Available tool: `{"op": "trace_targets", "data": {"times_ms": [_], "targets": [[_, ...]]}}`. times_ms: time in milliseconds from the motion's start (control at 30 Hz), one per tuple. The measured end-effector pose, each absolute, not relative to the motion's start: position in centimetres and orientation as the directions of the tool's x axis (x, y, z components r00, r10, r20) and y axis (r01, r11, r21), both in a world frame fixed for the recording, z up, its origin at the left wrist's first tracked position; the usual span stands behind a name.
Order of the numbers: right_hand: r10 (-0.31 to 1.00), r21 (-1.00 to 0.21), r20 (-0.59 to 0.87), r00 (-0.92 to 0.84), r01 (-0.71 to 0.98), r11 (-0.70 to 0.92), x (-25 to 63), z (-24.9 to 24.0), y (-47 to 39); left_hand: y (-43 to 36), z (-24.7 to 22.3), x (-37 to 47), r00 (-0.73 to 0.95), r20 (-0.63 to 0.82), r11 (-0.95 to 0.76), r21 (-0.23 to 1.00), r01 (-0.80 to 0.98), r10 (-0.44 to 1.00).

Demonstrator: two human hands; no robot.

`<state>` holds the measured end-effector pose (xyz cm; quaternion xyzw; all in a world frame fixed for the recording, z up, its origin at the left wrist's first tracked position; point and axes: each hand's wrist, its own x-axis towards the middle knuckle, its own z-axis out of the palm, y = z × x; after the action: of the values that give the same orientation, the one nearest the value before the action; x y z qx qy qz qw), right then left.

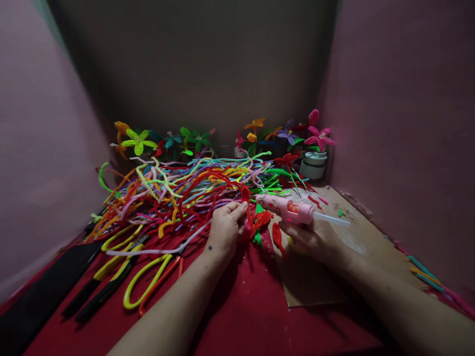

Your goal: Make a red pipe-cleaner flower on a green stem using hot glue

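Observation:
Between thumb and fingers, my left hand (227, 223) pinches a red pipe-cleaner petal (245, 194) that stands upright. My right hand (315, 237) is wrapped round the handle of a pink glue gun (285, 207). The gun's nozzle points left, close to the petal; I cannot tell whether they touch. A clear glue stick (332, 219) juts from the back of the gun. Just right of my left hand is a bunch of red pipe-cleaner pieces (262, 220) with some green. Another red petal (276, 234) is beside my right fingers.
A heap of coloured pipe cleaners (193, 183) covers the back of the red table (237, 306). Pliers (111, 277) and yellow-handled scissors (144, 282) lie front left. Brown cardboard (315, 287) is under my right hand. Pipe-cleaner flowers (139, 142) and a lidded container (313, 164) stand along the wall.

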<state>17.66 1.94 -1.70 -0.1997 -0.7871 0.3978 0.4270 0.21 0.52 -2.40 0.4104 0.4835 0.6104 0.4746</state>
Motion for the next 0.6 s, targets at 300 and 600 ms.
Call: {"op": "trace_targets", "data": {"times_ms": [300, 600], "targets": [[0.647, -0.782, 0.542, -0.537, -0.04, 0.622, 17.75, -1.85, 2.09, 0.56, -2.46, 0.21, -0.218, 0.044, -0.085, 0.979, -0.184, 0.975], [0.669, -0.801, 0.529, -0.522, -0.046, 0.597, 17.66, -1.93, 2.07, 0.59, -2.78, 0.19, -0.191, 0.027, -0.061, 0.983, -0.172, 0.981]]}}
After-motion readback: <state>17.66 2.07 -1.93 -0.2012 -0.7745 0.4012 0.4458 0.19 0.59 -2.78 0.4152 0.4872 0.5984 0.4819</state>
